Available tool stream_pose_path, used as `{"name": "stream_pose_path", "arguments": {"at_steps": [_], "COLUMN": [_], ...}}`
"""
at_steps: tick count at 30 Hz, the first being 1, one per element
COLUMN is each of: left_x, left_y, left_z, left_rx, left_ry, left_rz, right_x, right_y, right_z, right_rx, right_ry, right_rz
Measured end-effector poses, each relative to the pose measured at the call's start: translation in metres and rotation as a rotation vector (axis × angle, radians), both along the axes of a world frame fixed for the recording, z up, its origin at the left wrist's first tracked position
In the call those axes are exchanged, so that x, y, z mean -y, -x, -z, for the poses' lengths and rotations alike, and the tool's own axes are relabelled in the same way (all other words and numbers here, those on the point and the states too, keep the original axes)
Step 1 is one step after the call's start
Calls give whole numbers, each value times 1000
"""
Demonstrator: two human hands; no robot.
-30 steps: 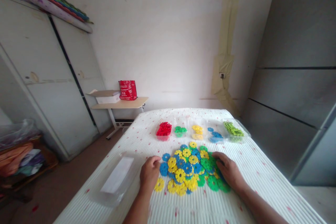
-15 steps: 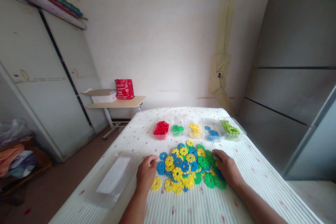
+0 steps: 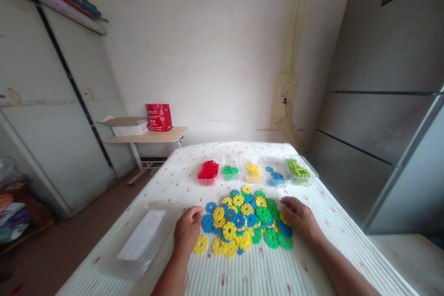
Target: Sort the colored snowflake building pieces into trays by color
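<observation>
A heap of flat plastic snowflake discs (image 3: 244, 222) in blue, yellow and green lies on the white ribbed table cover (image 3: 263, 273). My left hand (image 3: 187, 231) rests at the heap's left edge with its fingers curled, next to a blue disc. My right hand (image 3: 300, 219) lies on the heap's right edge, fingers bent over green and blue discs. Whether either hand holds a disc is hidden. Behind the heap stands a row of clear trays with sorted discs: red (image 3: 208, 171), green (image 3: 229, 171), yellow (image 3: 252, 171), blue (image 3: 275, 177) and lime (image 3: 297, 169).
A clear plastic box with a white sheet (image 3: 142, 238) lies at my left on the table. Past the table stand a small side table (image 3: 145, 138) with a red bag (image 3: 158, 117), a grey wardrobe (image 3: 41, 115) at left and a grey fridge (image 3: 385, 101) at right.
The view has swung a little to the right, so everything sits further left. Both hands stay at the sides of the heap, pressed slightly closer to it.
</observation>
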State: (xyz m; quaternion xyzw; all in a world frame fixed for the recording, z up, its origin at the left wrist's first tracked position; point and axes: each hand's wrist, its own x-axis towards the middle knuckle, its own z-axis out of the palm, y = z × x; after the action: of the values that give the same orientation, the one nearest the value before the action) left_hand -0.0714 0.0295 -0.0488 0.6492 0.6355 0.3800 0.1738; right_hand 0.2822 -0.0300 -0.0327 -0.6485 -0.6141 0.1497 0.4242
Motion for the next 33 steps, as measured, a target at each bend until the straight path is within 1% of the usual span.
{"name": "stream_pose_path", "arguments": {"at_steps": [3,7,14,22,28,30,33], "left_x": [0,0,0,-1,1,1,1], "left_y": [0,0,1,1,0,-1,-1], "left_z": [0,0,1,0,-3,-3,-2], "left_rx": [-3,-4,8,12,24,21,14], "left_ry": [3,6,-4,-16,6,13,18], "left_rz": [0,-2,-3,10,-4,-2,-1], "right_x": [2,0,-2,-3,-1,0,1], "right_y": [-2,-7,-9,-11,-7,-3,4], "right_z": [-1,4,7,10,5,4,5], "right_rx": [19,22,15,18,22,67,244], "right_ry": [51,80,53,64,106,99,70], "right_rz": [-42,-30,-53,-62,-64,-95,-136]}}
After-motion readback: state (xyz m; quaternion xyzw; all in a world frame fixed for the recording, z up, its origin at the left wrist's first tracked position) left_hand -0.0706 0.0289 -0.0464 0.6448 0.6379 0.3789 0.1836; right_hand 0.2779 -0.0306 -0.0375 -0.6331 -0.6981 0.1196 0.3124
